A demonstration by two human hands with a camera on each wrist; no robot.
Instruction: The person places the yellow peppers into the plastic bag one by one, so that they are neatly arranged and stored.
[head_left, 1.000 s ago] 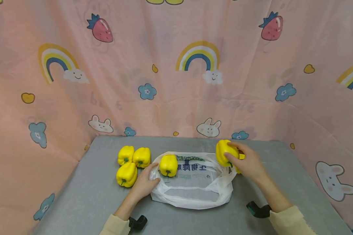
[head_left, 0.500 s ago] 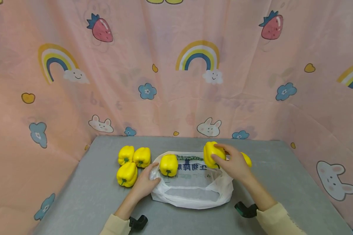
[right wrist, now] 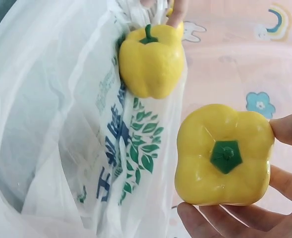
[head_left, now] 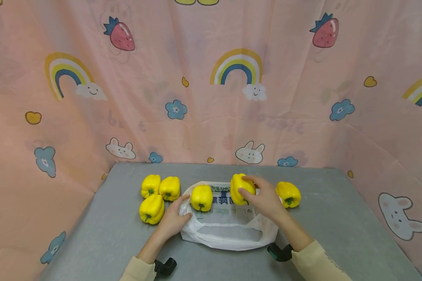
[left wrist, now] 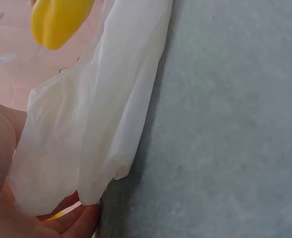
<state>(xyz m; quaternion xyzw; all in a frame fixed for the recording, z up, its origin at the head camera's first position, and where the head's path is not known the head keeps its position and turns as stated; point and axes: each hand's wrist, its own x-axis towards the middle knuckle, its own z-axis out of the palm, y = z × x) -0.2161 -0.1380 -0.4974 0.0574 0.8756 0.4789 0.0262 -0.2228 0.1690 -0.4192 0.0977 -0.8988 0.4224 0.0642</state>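
A white plastic bag (head_left: 228, 244) with printed lettering lies mouth-up on the table, one yellow bell pepper (head_left: 201, 198) inside at its left. The left hand (head_left: 174, 219) grips the bag's left edge; in the left wrist view the bag's film (left wrist: 86, 119) passes between thumb and fingers. Over the bag's back right part, the right hand (head_left: 265, 197) holds another yellow pepper (head_left: 241, 189) between thumb and fingers. Seen from the right wrist, that held pepper (right wrist: 225, 158) shows its green stem, beside the pepper in the bag (right wrist: 152, 62).
Three yellow peppers (head_left: 152, 209) stand grouped left of the bag, close to the left hand. Another yellow pepper (head_left: 288, 194) stands on the grey table (head_left: 337, 234) right of the bag. A pink patterned curtain (head_left: 211, 128) hangs behind and at the sides.
The right hand has carried its pepper leftward from the bag's right edge to over the bag, uncovering the pepper on the right. The left hand has stayed on the bag's edge.
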